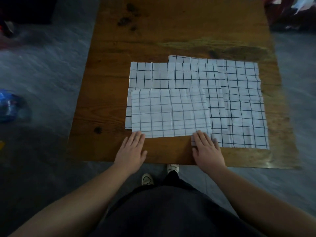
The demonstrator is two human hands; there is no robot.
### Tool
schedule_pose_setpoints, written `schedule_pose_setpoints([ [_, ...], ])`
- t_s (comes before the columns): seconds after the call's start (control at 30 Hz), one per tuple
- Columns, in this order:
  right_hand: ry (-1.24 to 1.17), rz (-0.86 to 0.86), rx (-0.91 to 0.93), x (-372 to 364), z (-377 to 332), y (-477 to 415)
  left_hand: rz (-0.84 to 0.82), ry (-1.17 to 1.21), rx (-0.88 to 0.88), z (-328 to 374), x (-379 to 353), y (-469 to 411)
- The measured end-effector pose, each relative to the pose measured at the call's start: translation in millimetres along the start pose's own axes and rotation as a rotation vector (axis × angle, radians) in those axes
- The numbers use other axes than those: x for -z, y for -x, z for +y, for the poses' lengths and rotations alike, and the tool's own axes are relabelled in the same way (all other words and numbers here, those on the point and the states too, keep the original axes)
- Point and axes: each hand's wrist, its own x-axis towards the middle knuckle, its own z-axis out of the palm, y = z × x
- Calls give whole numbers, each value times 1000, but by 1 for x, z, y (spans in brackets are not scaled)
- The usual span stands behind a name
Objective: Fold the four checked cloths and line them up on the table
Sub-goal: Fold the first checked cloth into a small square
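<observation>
White cloths with a dark checked grid lie overlapped on a wooden table (153,36). The top cloth (171,113) is folded in half, its fold edge nearest me. Under it lies a flat cloth (171,74), and further right another flat cloth (244,103) reaches the front. My left hand (131,149) lies flat with straight fingers, its tips touching the folded cloth's near left corner. My right hand (206,149) lies flat at the near right corner, resting on the cloth edges there.
The table's near edge (153,162) runs just below my hands. Dark stains (126,17) mark the far table top. A blue object (10,105) sits on the grey floor at left; dark things (290,12) lie at the far right. My shoes (172,168) show below the table.
</observation>
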Motion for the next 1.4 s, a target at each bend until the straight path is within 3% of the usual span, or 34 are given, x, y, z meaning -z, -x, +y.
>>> schedule_pose_setpoints([
  [0.17,-4,-14,27,6,33,2,6,71,145,13,6,10],
  [0.37,-15,-8,295,18,-1,-10,101,119,25,87,27,-22],
  [0.5,48,-89,447,17,-17,-18,0,73,-13,116,29,-42],
  [0.63,82,-101,460,11,-6,-26,-60,47,-20,109,21,-40],
  [0.97,-12,-13,229,23,63,-13,-6,92,97,48,8,-4],
  [1.1,-241,76,132,40,54,-19,121,171,150,58,16,-4],
  [1.27,-520,81,-182,57,36,-46,166,222,84,74,40,-26],
  [1.4,-444,15,-280,57,29,-60,158,194,12,77,64,-63],
])
